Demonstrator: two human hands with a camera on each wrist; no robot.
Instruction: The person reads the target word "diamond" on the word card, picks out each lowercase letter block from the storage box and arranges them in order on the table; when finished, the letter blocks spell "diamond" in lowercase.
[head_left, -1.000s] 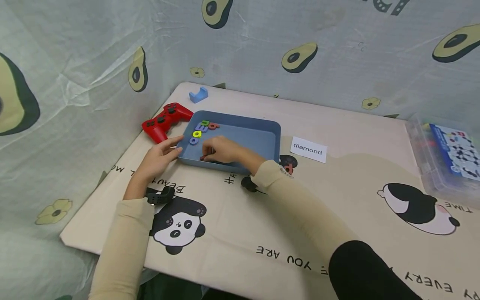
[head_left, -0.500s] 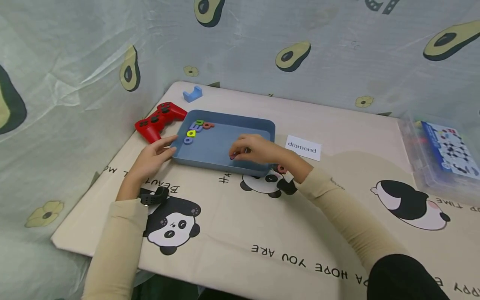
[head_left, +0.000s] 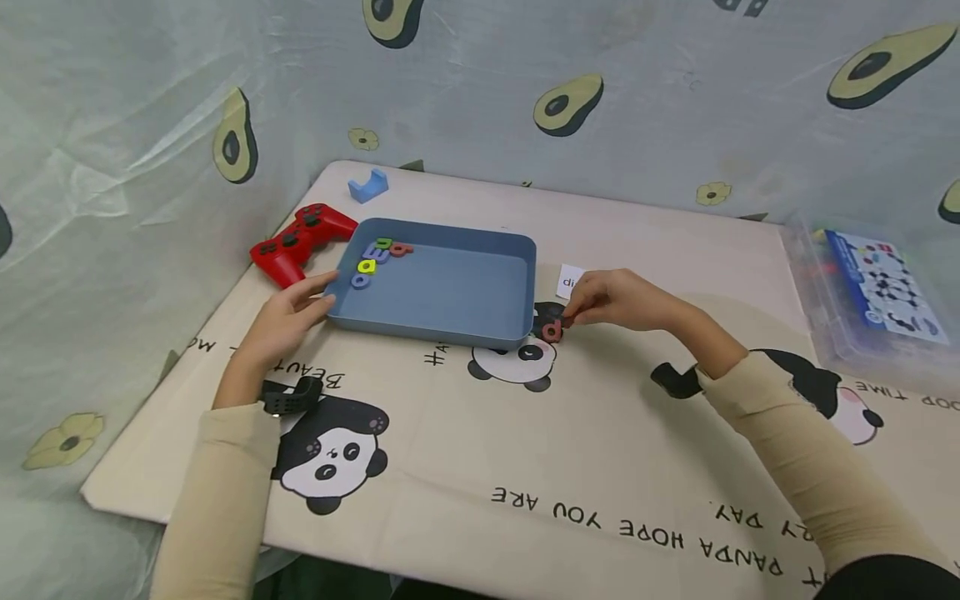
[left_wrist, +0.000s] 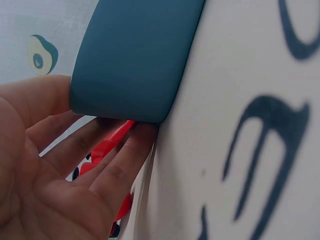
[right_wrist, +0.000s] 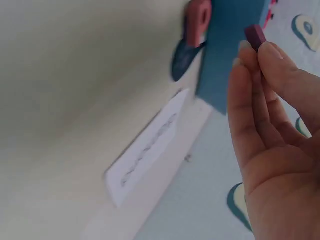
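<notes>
My right hand (head_left: 622, 300) is just off the right end of a blue-grey tray (head_left: 450, 287). Between thumb and fingertips it pinches a small dark red piece (right_wrist: 255, 36), seen best in the right wrist view; its shape is mostly hidden. Close by on the tablecloth lies a red letter d (head_left: 552, 332). Partly behind this hand is a white card (head_left: 568, 282), printed "diamond" in the earlier frames. My left hand (head_left: 283, 323) touches the tray's left end with fairly straight fingers. Several coloured plastic letters, among them a yellow one (head_left: 367, 267), lie in the tray's left part.
A red game controller (head_left: 300, 242) lies beyond the left hand. Behind it is a light-blue stand (head_left: 368, 186). On the right, a clear plastic box (head_left: 840, 317) holds a blue-and-white printed sheet (head_left: 888, 287). A printed curtain hangs at the table's back and left edges.
My right hand has moved right, from inside the tray past its right end, with the small dark red piece. The left hand keeps touching the tray. The head view has shifted slightly.
</notes>
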